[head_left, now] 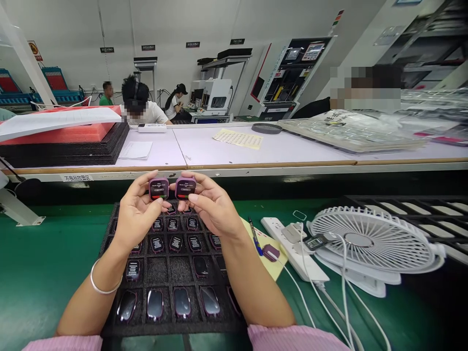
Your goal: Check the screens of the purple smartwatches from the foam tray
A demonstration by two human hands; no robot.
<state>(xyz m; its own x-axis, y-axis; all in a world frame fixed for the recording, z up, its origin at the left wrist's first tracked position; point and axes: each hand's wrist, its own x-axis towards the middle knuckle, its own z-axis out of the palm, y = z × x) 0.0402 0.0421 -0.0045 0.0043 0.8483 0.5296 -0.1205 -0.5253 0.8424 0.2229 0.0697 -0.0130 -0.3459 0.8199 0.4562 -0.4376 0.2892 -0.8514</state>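
Note:
My left hand grips a purple smartwatch case by its edges, its lit screen showing text and a red and green strip. In my right hand is a matching smartwatch case, also lit, with the thumb at its lower corner. Both are held side by side, a small gap apart, above the far end of a black foam tray. Several more watch cases sit in the tray's compartments; the far ones have lit text, while the nearest row is dark. Two middle compartments hold no watch.
Right of the tray lie a yellow sheet, a pen, a purple watch-like piece on a cable, a white power strip and a white fan. Beyond runs a raised shelf with foam stacks. Co-workers sit behind it.

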